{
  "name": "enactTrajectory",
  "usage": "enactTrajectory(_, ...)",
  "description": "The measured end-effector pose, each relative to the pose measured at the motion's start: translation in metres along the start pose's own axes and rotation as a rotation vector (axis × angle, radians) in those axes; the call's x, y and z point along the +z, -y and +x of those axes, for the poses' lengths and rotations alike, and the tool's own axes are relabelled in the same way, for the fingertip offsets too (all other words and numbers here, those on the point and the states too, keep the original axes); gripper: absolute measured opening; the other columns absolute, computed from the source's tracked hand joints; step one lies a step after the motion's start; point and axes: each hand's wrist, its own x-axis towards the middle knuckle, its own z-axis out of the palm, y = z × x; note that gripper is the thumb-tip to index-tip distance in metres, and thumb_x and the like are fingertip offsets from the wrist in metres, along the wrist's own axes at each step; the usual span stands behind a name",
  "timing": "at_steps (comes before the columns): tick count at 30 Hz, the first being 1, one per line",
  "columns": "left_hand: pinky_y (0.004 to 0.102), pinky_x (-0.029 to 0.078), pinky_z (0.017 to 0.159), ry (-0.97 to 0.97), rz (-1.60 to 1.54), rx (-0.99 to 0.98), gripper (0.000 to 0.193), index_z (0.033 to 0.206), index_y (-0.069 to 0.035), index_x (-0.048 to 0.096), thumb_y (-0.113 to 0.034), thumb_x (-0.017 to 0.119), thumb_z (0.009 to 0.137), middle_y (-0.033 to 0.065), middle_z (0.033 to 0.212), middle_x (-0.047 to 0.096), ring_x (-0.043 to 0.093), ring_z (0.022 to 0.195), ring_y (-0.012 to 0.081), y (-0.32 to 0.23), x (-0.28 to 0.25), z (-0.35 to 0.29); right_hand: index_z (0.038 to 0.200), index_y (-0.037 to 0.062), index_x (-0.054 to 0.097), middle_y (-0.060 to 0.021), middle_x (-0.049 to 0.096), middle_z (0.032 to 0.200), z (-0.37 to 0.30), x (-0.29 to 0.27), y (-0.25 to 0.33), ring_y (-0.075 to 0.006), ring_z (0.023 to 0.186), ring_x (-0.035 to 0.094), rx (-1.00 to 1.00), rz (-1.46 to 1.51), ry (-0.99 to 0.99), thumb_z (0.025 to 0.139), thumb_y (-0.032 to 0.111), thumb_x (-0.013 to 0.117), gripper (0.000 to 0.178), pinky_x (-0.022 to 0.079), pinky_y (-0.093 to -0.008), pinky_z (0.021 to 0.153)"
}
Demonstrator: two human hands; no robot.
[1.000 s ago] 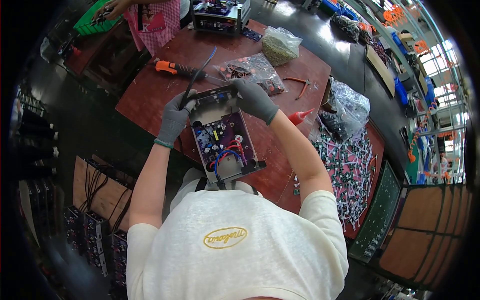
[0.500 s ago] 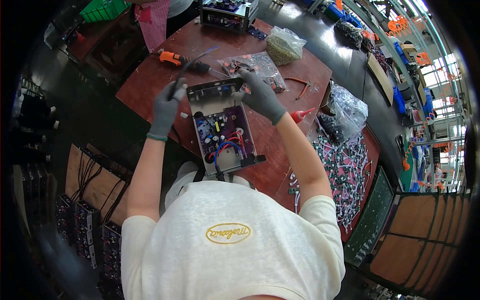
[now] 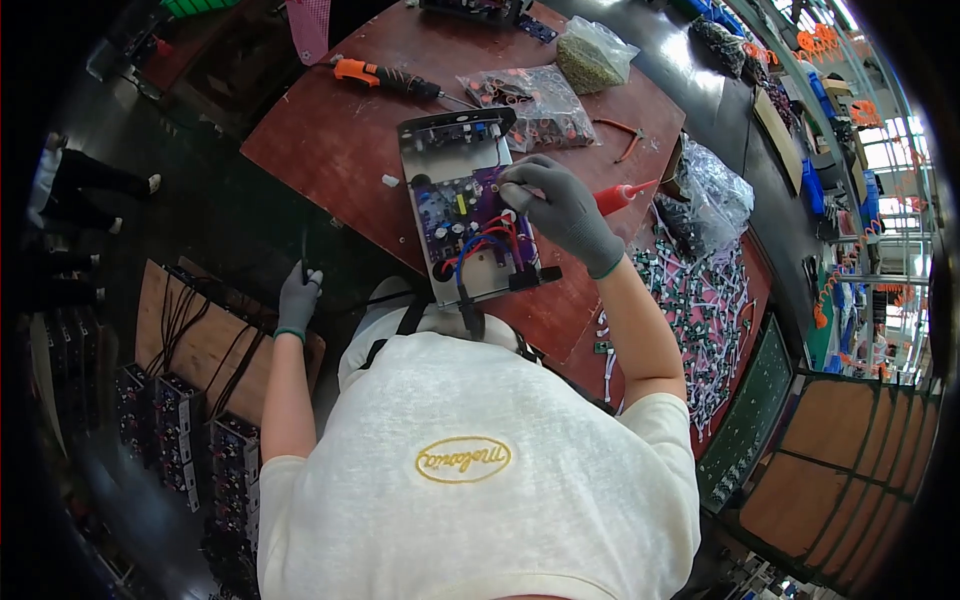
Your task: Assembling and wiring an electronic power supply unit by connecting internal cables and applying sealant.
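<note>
An open metal case (image 3: pixel 478 282) lies at the table's near edge, with a purple circuit board (image 3: pixel 455 208) and red and blue wires (image 3: pixel 484 240) inside. My right hand (image 3: pixel 565 205), in a grey glove, is closed at the case's right side, over the board's edge; what its fingertips pinch is hidden. Off the table to the left, my gloved left hand (image 3: pixel 298 300) is closed around a black cable (image 3: pixel 304 238), whose end sticks up above the fingers. A red pointed-nozzle bottle (image 3: pixel 612 198) lies just right of my right hand.
Beyond the case are an orange-and-black electric screwdriver (image 3: pixel 385 76), a bag of dark parts (image 3: pixel 535 105), a bag of small fasteners (image 3: pixel 592 58) and orange-handled pliers (image 3: pixel 628 138). Small wired boards (image 3: pixel 690 320) cover the right side. Cased units (image 3: pixel 180 430) stand by a wooden board (image 3: pixel 205 330) lower left.
My left hand has swung down and left from the case's far end, off the table, with the black cable. My right hand has slid nearer along the case's right side.
</note>
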Motion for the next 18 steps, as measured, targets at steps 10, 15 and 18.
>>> enactTrajectory(10,0.0355,0.047,0.095,0.059,0.068,0.391,0.051,0.131,-0.002,0.051,-0.029,0.062,0.089,0.0166,0.13,0.054,0.058,0.113,0.0298,-0.116,0.002,-0.002,0.077,0.0051,0.069,-0.0097,0.061,0.086,0.013,0.029,0.04,-0.0284,0.089,0.059,0.018,-0.635,0.236,0.077,0.037,0.07,0.031,0.046,-0.0398,0.08)
enactTrajectory(15,0.0284,0.049,0.087,0.332,-0.33,0.473,0.045,0.127,-0.003,0.054,-0.018,0.067,0.087,0.0127,0.116,0.061,0.062,0.105,0.0187,-0.206,0.014,-0.003,0.076,0.0039,0.068,-0.0099,0.062,0.086,0.02,0.034,0.043,-0.029,0.092,0.058,0.025,-0.574,0.212,0.078,0.031,0.069,0.028,0.047,-0.0389,0.078)
enactTrajectory(18,0.0251,0.049,0.083,0.499,-0.401,0.486,0.037,0.119,-0.001,0.06,-0.016,0.069,0.086,0.0097,0.106,0.066,0.063,0.096,0.0134,-0.222,0.02,0.008,0.079,0.0019,0.068,-0.009,0.063,0.087,0.028,0.03,0.051,-0.0255,0.093,0.059,0.195,-0.352,0.189,0.08,0.03,0.067,0.028,0.048,-0.0357,0.077)
